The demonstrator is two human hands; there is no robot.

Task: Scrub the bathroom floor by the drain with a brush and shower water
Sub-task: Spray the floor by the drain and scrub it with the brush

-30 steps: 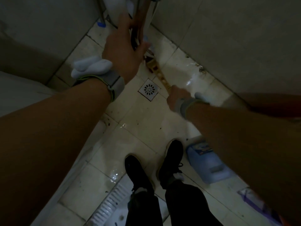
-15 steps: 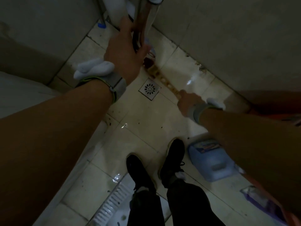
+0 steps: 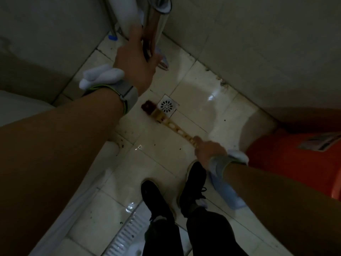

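A square metal drain (image 3: 167,106) sits in the wet, pale tiled floor (image 3: 193,85). A yellow long-handled brush (image 3: 172,125) lies against the floor, its dark reddish head just left of the drain. My right hand (image 3: 207,149) grips the end of the brush handle. My left hand (image 3: 137,60) is raised at the back and closed around a shiny metal shower handle (image 3: 156,21) near the corner. No water stream is visible.
An orange bucket (image 3: 295,163) stands at the right by the wall. A blue plastic jug (image 3: 227,193) lies under my right forearm. My black shoes (image 3: 193,183) stand near a squat toilet pan (image 3: 123,237). Grey walls close in at the back and right.
The brush head has swept from the corner past the drain toward its left side. My right hand pulled back toward my shoes. The left hand stays on the shower handle.
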